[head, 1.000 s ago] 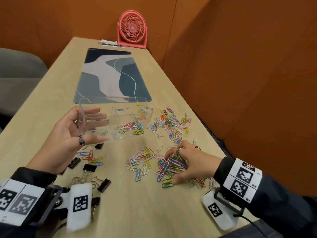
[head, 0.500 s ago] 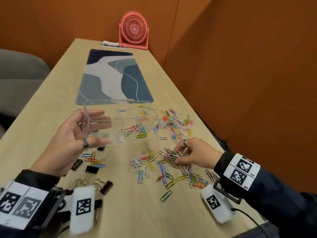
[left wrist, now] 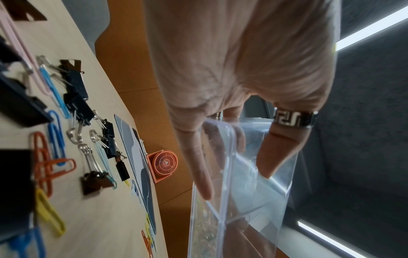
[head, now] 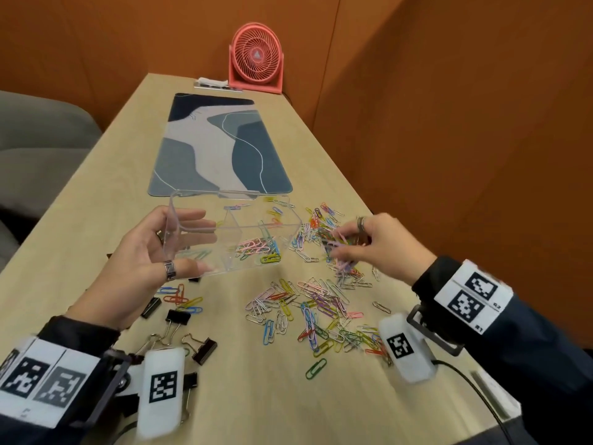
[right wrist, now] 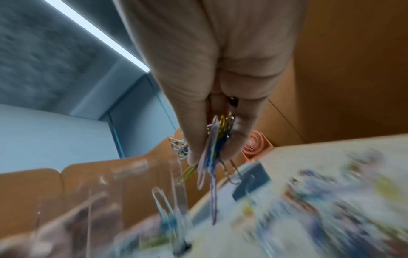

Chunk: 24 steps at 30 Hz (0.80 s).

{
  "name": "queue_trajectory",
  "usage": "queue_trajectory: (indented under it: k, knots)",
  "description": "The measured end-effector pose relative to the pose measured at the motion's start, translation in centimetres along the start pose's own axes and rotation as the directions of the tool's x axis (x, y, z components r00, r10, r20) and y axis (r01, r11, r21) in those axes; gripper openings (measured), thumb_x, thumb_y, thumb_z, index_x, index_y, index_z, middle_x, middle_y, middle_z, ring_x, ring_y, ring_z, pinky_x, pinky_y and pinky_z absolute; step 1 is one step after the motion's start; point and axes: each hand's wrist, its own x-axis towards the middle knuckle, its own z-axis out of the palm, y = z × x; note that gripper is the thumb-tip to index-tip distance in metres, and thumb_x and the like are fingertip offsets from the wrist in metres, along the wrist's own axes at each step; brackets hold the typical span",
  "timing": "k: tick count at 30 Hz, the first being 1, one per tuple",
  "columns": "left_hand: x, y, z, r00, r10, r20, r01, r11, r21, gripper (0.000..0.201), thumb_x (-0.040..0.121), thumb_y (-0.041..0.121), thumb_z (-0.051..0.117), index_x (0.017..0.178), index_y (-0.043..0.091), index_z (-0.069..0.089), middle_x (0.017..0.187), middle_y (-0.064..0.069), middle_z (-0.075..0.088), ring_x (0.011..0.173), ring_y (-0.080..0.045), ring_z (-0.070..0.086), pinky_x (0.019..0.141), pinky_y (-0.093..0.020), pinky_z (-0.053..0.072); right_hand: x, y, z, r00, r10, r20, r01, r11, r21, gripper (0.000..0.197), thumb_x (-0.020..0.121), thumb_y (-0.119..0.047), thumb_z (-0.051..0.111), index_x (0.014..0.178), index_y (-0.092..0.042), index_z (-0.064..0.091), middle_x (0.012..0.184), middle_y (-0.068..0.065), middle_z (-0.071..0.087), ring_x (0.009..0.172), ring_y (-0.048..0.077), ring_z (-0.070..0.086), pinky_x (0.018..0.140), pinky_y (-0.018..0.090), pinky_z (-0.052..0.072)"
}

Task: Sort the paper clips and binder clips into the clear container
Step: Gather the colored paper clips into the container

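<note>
My left hand (head: pixel 150 261) grips the left end wall of the clear container (head: pixel 244 231), thumb inside and fingers behind, tilting it above the table; the left wrist view shows the same hold on the clear container (left wrist: pixel 253 183). Several paper clips (head: pixel 256 248) lie in its right compartment. My right hand (head: pixel 369 244) is raised just right of the container and pinches a bunch of coloured paper clips (right wrist: pixel 215 148). More loose paper clips (head: pixel 317 309) are scattered below it. Black binder clips (head: pixel 175 319) lie near my left wrist.
A blue patterned desk mat (head: pixel 221 149) lies beyond the container, with a pink fan (head: pixel 256 57) at the table's far end. An orange wall runs along the right edge. A grey seat (head: pixel 38 139) stands to the left.
My right hand gathered clips from the pile near the front, lifted them, and moved up toward the container's right side. The left hand kept the container tilted.
</note>
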Motion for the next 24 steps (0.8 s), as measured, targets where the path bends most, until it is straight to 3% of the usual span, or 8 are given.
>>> queue_trajectory:
  k: [2,4,8,11,14,16,20,24]
  knots:
    - [0.1,0.0,0.0,1.0,-0.006,0.007,0.006,1.0,0.012,0.07,0.041,0.024,0.079,0.108,0.02,0.058,0.112,-0.004,0.068,0.105,-0.019,0.066,0.082,-0.055,0.054,0.8,-1.6,-1.3,0.995,-0.071,-0.063,0.074,0.997,0.036,0.016,0.076,-0.019,0.075,0.089,-0.024,0.067,0.064,-0.009,0.067,0.051,-0.003,0.062,0.063,0.019,0.055]
    - [0.1,-0.2,0.0,1.0,-0.018,0.017,0.017,1.0,0.015,0.07,0.041,0.023,0.079,0.108,0.022,0.059,0.111,-0.004,0.068,0.105,-0.019,0.066,0.082,-0.058,0.053,1.7,-3.4,-2.2,0.98,-0.147,-0.132,0.154,0.987,0.041,0.017,0.075,-0.019,0.075,0.087,-0.027,0.066,0.067,-0.003,0.07,0.057,0.005,0.067,0.069,0.024,0.057]
    - [0.2,-0.5,0.1,0.999,-0.017,0.038,0.017,1.0,0.003,0.073,0.04,0.022,0.08,0.109,0.016,0.058,0.112,-0.006,0.068,0.104,-0.021,0.066,0.084,-0.046,0.056,3.3,-6.8,-1.4,0.956,-0.279,-0.095,0.281,0.96,0.008,0.022,0.075,-0.018,0.076,0.095,-0.021,0.068,0.083,-0.002,0.069,0.056,-0.003,0.062,0.062,0.007,0.049]
    - [0.2,-0.8,0.1,0.998,-0.015,0.058,0.015,1.0,-0.01,0.074,0.041,0.02,0.081,0.111,0.012,0.057,0.113,-0.007,0.068,0.105,-0.022,0.066,0.082,-0.036,0.057,3.7,-7.9,0.5,0.95,-0.311,0.006,0.311,0.948,-0.072,0.03,0.075,-0.017,0.076,0.104,-0.012,0.071,0.095,0.002,0.072,0.064,0.001,0.061,0.067,0.005,0.048]
    - [0.2,-0.8,0.1,0.998,-0.017,0.059,0.018,0.999,-0.027,0.082,0.035,0.024,0.087,0.111,0.013,0.057,0.113,-0.009,0.067,0.105,-0.023,0.065,0.08,-0.041,0.057,3.8,-7.8,1.5,0.949,-0.313,0.042,0.316,0.939,-0.14,0.031,0.076,-0.019,0.075,0.106,-0.014,0.071,0.099,0.001,0.073,0.075,0.002,0.06,0.069,0.001,0.042]
    - [0.2,-0.8,0.2,0.998,-0.021,0.06,0.023,0.999,-0.031,0.09,0.031,0.038,0.092,0.111,0.014,0.057,0.114,-0.01,0.067,0.105,-0.023,0.065,0.081,-0.044,0.057,3.9,-7.6,1.7,0.948,-0.313,0.061,0.318,0.937,-0.143,0.029,0.076,-0.018,0.075,0.105,-0.015,0.071,0.098,0.002,0.073,0.076,0.002,0.06,0.069,0.0,0.042]
    - [0.1,-0.6,0.4,0.998,-0.019,0.055,0.021,0.999,-0.029,0.092,0.031,0.044,0.092,0.111,0.014,0.057,0.114,-0.009,0.067,0.106,-0.024,0.065,0.081,-0.045,0.056,3.5,-7.1,1.6,0.947,-0.313,0.074,0.312,0.95,0.024,0.027,0.077,-0.01,0.074,0.103,-0.011,0.071,0.092,0.008,0.073,0.077,0.008,0.067,0.078,0.016,0.054]
    - [0.1,-0.4,0.5,0.999,-0.015,0.05,0.016,1.0,-0.016,0.09,0.03,0.047,0.091,0.109,0.018,0.059,0.114,-0.007,0.067,0.105,-0.022,0.066,0.079,-0.044,0.058,2.4,-6.7,0.4,0.955,-0.295,-0.04,0.297,0.948,0.116,0.013,0.086,-0.018,0.064,0.098,-0.016,0.068,0.082,0.003,0.072,0.071,0.013,0.069,0.068,0.028,0.058]
